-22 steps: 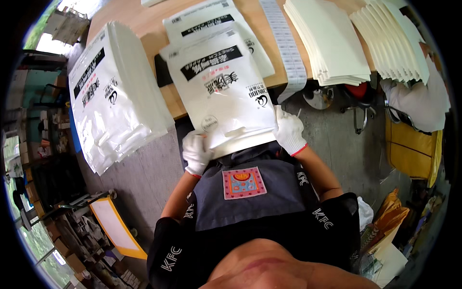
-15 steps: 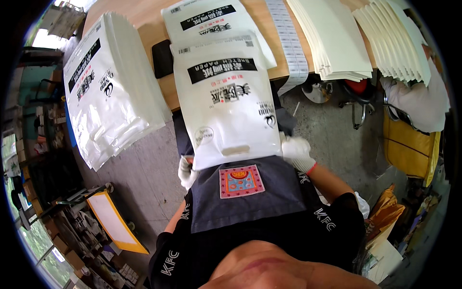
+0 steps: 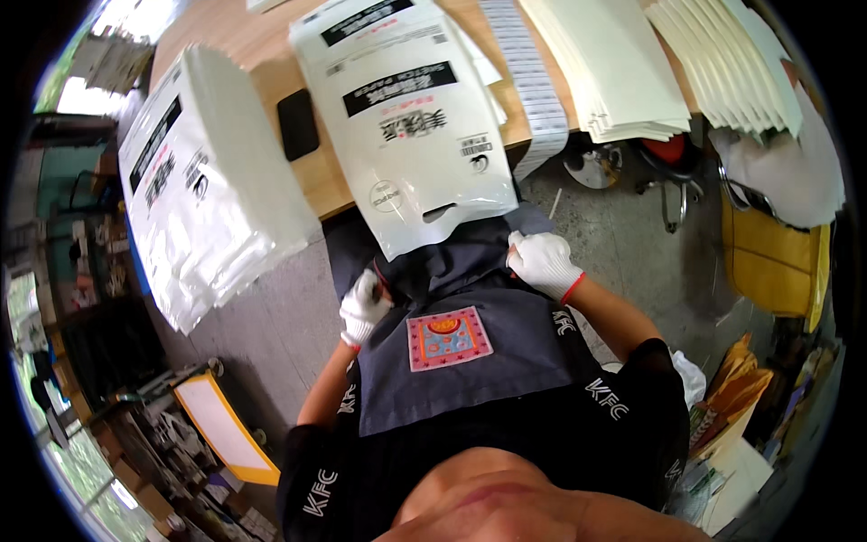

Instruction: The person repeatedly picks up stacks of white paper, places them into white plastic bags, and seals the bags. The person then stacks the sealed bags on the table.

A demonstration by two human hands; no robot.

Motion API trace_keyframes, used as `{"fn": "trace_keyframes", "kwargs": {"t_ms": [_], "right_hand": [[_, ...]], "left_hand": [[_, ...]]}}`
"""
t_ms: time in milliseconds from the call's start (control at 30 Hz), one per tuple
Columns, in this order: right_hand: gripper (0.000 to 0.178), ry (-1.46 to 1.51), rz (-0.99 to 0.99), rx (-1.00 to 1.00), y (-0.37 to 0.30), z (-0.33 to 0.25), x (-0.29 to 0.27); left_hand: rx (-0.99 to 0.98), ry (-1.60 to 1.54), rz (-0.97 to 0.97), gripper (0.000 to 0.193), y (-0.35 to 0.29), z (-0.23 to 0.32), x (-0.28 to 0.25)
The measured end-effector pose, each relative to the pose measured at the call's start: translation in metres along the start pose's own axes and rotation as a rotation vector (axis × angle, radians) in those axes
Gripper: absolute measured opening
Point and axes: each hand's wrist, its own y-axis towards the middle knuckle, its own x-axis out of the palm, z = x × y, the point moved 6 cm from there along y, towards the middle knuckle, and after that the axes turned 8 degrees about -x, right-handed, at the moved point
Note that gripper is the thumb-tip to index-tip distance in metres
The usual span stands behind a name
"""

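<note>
A white plastic bag of paper point(image 3: 429, 163) with a black label band and a cut-out handle lies on another bag. Its near end hangs past the table edge over my dark apron point(image 3: 461, 357). My left hand point(image 3: 366, 307), in a white knit glove, is closed beside the apron, below the bag's near left corner. My right hand point(image 3: 545, 264), gloved the same way, is closed at the right side of the apron, apart from the bag. Whatever the fingers of either hand hold is hidden.
A pile of similar white bags point(image 3: 203, 190) overhangs the table point(image 3: 321, 181) at left. A black phone point(image 3: 298, 125) lies beside it. A label strip point(image 3: 533, 77) hangs over the edge. Stacked cream sheets point(image 3: 614, 72) and fanned sheets point(image 3: 722, 68) are at right, near a chair point(image 3: 673, 185).
The front bag has moved away from me, farther onto the table over the other bag. My hands have left its near corners and drawn closer together by the apron.
</note>
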Motion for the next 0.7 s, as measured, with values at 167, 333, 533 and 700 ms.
{"fn": "trace_keyframes", "kwargs": {"t_ms": [167,333,533,700], "right_hand": [[0.026,0.344,0.304,0.435,0.026,0.122,-0.023],[0.061,0.328,0.162,0.673,0.077,0.223,0.062],[0.055,0.213,0.055,0.712,0.077,0.230,0.097],[0.034,0.107,-0.349,0.203,0.061,0.130,-0.053]], "left_hand": [[0.061,-0.234,0.006,0.018,0.023,0.026,0.006],[-0.007,-0.368,-0.213,0.015,0.097,0.101,0.058],[0.221,-0.291,-0.374,0.016,0.151,0.180,0.092],[0.606,0.112,-0.123,0.035,0.223,0.235,0.080]]}}
